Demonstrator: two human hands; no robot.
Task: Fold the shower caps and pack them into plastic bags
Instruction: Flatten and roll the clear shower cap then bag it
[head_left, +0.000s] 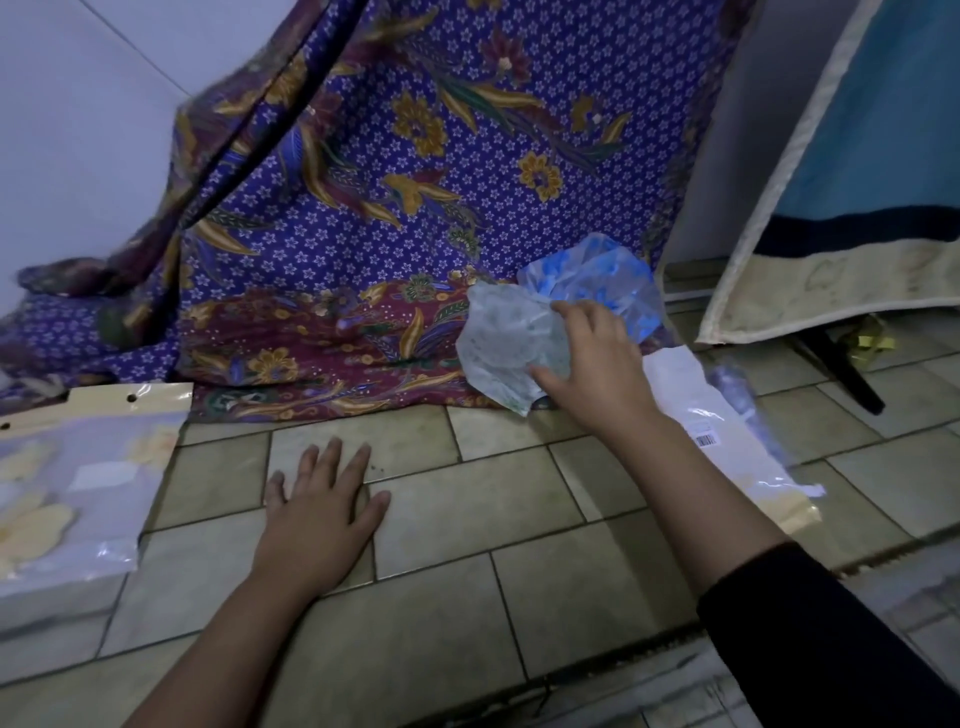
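Packing seems partly done: filled bag (78, 483) at nine o'clock; right hand (597, 358), two o'clock, grips the unfolded green cap (498, 348), blue cap (597, 275) just behind; left hand (322, 519) flat on the tiles (519, 519), fingers straight; second bag (691, 395) at three o'clock.

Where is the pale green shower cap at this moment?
Head view, right of centre: the right hand grips the green shower cap, beside the blue cap.
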